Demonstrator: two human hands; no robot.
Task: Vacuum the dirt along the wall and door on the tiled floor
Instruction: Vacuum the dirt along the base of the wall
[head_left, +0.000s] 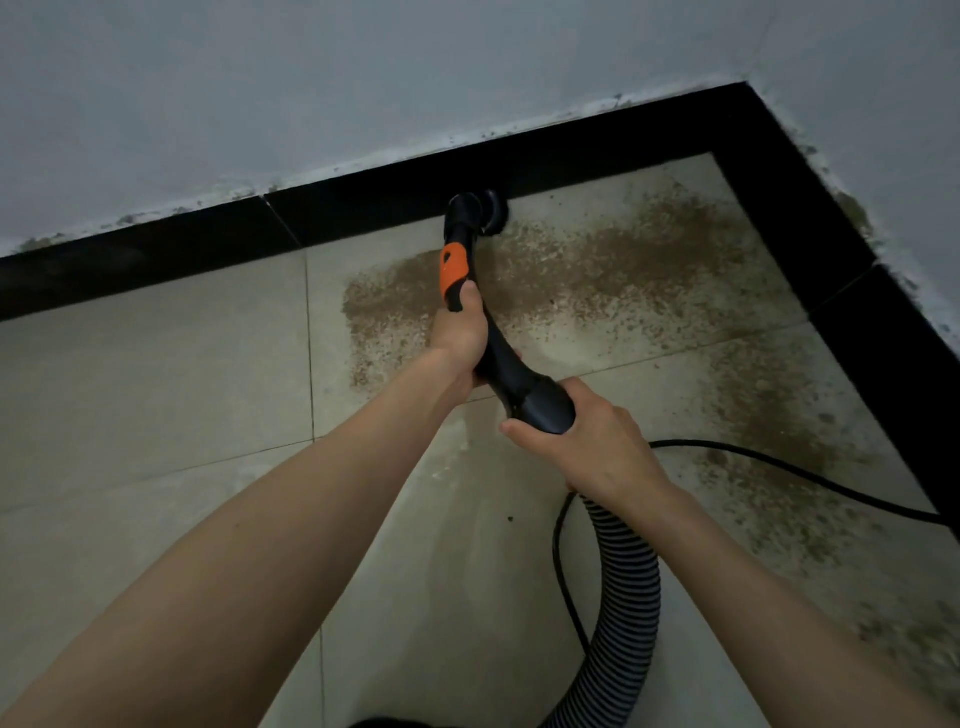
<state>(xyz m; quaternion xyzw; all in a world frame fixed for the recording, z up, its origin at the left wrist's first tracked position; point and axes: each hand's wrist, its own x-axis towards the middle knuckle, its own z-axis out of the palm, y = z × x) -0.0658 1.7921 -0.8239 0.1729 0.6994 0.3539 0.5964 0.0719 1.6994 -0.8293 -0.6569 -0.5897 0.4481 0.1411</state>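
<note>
A black vacuum wand with an orange grip section points at the far wall. Its round brush nozzle touches the floor right against the black baseboard. My left hand grips the wand just below the orange part. My right hand grips the wand's thick rear end, where the ribbed grey hose joins. Brown dirt is spread over the beige tiled floor to the right of the nozzle and along the right-hand wall.
Two grey walls meet in a corner at the upper right, both edged by the black baseboard. A black power cable runs from under my right hand to the right wall and loops beside the hose.
</note>
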